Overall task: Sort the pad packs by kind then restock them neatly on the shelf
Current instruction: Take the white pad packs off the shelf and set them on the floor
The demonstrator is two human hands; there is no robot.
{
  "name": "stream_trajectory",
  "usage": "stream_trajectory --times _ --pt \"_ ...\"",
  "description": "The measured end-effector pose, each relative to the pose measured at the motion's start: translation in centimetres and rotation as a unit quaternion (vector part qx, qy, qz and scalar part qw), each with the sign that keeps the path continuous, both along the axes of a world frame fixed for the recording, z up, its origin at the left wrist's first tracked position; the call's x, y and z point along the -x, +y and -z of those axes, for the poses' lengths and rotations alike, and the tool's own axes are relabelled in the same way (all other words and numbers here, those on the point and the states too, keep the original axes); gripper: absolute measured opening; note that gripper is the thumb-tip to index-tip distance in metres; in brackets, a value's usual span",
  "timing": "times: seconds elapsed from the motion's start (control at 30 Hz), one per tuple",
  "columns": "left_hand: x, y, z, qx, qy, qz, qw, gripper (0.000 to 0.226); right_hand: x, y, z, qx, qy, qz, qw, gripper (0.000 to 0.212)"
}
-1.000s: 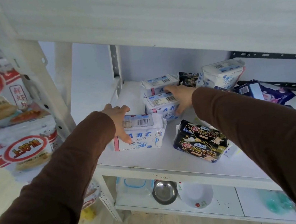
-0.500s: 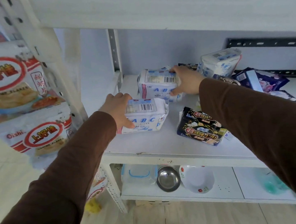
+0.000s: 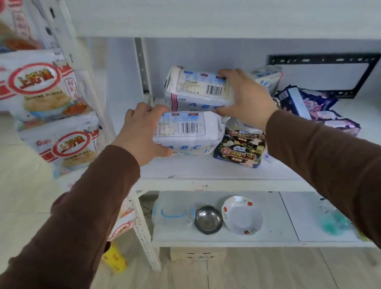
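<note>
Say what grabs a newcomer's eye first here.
Two hands, each gripping a white ABC pad pack over the middle shelf: left hand on the nearer pack, right hand on the farther pack. Right of them lies a black pad pack near the shelf's front edge.

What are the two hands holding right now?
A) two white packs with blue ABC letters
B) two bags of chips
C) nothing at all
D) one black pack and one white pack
A: the left hand grips one white ABC pack, and the right hand grips another white ABC pack just above and behind it.
</note>
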State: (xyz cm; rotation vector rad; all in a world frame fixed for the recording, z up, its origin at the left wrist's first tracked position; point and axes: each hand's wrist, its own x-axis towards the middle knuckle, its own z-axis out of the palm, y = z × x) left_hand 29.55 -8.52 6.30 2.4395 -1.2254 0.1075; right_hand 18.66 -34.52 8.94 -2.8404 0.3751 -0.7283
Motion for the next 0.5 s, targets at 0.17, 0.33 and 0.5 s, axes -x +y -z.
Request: stream_trajectory --times 0.17,0.33,0.5 --pt "6.4 4.5 0.4 -0.023 0.021 0.014 0.999 0.086 6.9 3.9 1.7 -0.036 -0.008 -0.013 0.999 0.090" --pt "10.7 8.4 3.4 -0.073 0.048 0.034 0.996 0.090 12.8 7.8 5.1 -0.071 0.012 -0.010 0.997 0.090" --pt "12.0 11.9 6.6 -0.104 0.112 0.031 0.988 0.094 15.3 11.3 8.7 -0.094 0.049 -0.008 0.994 0.089"
